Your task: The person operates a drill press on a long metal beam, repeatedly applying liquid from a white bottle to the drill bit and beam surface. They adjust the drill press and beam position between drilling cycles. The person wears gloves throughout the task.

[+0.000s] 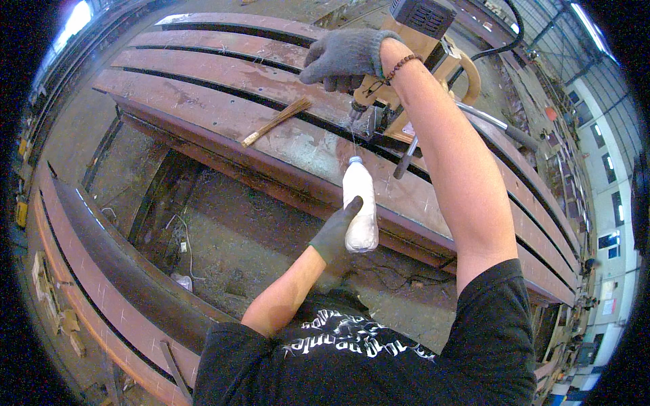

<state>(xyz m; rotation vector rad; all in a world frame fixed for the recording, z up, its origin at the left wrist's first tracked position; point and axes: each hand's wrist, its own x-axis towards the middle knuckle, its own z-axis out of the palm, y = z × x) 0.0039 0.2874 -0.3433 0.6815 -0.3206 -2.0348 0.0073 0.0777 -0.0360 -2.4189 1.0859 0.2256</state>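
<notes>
My left hand (336,230), in a dark grey glove, is wrapped round the lower part of a clear plastic bottle (359,196) of white liquid. The bottle's pale cap points away from me, and a thin line runs between it and the drill bit. A magnetic drill (406,51) with a tan body and dark motor stands on the brown steel beam (203,115). My right hand (349,61), in a grey knitted glove, is raised just left of the drill body. Its fingers are curled; what they hold, if anything, is hidden. Wet patches lie on the steel near the bit.
A straw brush (277,122) lies on the beam, left of the drill. The drill's feed handle (406,159) sticks out towards me. Long dark slots run along the beams. Another curved steel beam (115,250) lies at the left. A pale cable (186,243) trails over the floor.
</notes>
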